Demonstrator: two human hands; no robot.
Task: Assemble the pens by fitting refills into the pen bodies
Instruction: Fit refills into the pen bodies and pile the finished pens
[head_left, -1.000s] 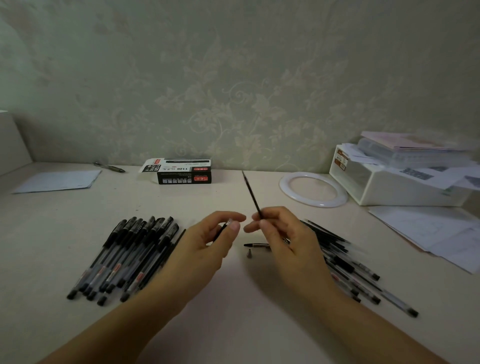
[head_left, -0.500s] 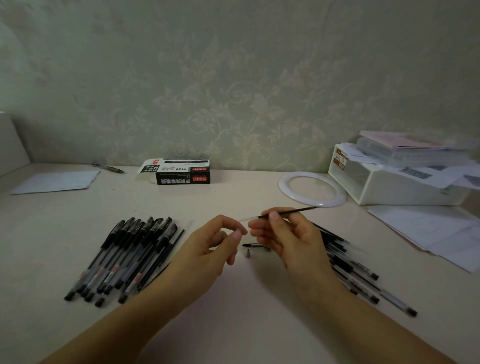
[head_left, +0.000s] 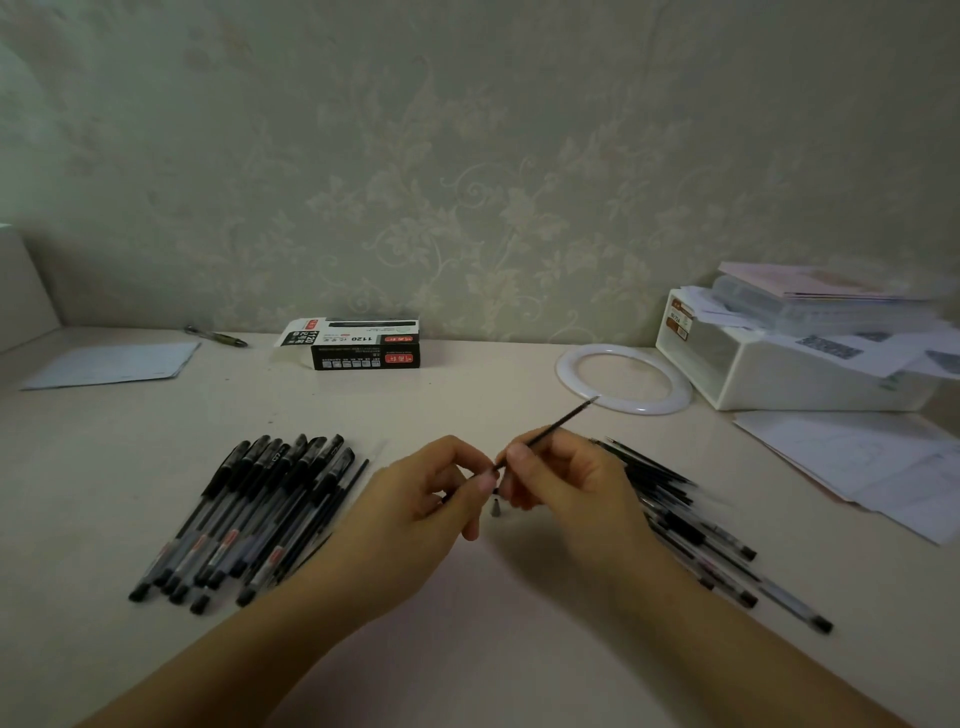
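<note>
The right hand (head_left: 563, 486) pinches one thin black refill (head_left: 558, 427) above the surface (head_left: 467, 405), angled up to the right. The left hand (head_left: 415, 512) pinches its near end. One small tip piece (head_left: 496, 506) lies below. Roughly nine capped pens (head_left: 249, 514) lie left.

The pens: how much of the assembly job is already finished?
A row of capped pens lies at the left, apparently finished. The right hand pinches a refill whose near end meets the left hand; a small tip piece waits on the table. The loose pile at right looks unfinished.
</note>
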